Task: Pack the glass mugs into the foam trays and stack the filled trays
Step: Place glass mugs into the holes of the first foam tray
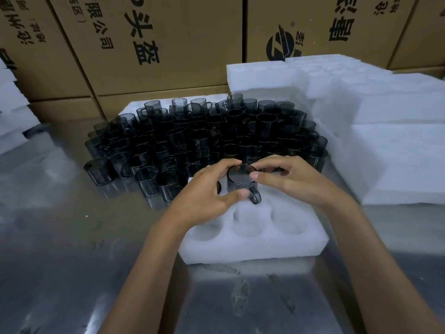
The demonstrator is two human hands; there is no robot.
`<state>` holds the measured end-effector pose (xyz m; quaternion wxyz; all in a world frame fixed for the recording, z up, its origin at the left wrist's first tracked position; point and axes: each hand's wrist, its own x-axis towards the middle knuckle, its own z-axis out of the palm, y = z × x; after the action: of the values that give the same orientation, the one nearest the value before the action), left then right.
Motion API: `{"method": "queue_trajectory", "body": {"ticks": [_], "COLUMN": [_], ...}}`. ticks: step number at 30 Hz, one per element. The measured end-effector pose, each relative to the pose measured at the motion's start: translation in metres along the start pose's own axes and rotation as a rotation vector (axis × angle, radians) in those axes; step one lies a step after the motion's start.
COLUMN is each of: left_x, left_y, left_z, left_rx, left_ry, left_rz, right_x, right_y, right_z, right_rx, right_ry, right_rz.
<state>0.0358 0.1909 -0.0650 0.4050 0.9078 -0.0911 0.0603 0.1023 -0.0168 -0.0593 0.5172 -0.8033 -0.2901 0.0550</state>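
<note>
A dark smoky glass mug (240, 180) sits upside down in the far middle pocket of a white foam tray (252, 247), its handle facing me. My left hand (212, 191) grips the mug's left side, thumb near the handle. My right hand (291, 179) pinches its right rim with thumb and fingers. Three near pockets of the tray hold nothing. Another mug (218, 186) shows partly behind my left hand in the far left pocket. A crowd of several loose mugs (204, 136) stands just beyond the tray.
Stacked white foam trays (385, 131) fill the right side, with more foam (12, 112) at the far left. Printed cardboard boxes (149, 44) wall off the back. The shiny metal table (72, 249) stretches to the left and front.
</note>
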Motion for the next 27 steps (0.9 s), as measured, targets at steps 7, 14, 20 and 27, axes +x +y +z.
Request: {"method": "queue_trajectory", "body": {"ticks": [7,14,20,27], "left_x": [0.002,0.006,0.006,-0.002], "left_y": [-0.004,-0.016,-0.018,-0.023], "left_z": [-0.001,0.005,0.007,-0.031], "left_rx": [0.126,0.279,0.371,0.082], "left_ry": [0.028,0.006,-0.025,0.446], "left_rz": [0.008,0.019,-0.002,-0.083], "right_x": [0.002,0.0,-0.001,0.001], "right_y": [0.007,0.011,0.012,0.015], "right_z": [0.0,0.003,0.007,0.01], "right_rx": [-0.122,-0.265,-0.346,-0.12], "right_ry": [0.053,0.055,0.087,0.167], "right_rz": [0.076,0.087,0.094,0.109]}}
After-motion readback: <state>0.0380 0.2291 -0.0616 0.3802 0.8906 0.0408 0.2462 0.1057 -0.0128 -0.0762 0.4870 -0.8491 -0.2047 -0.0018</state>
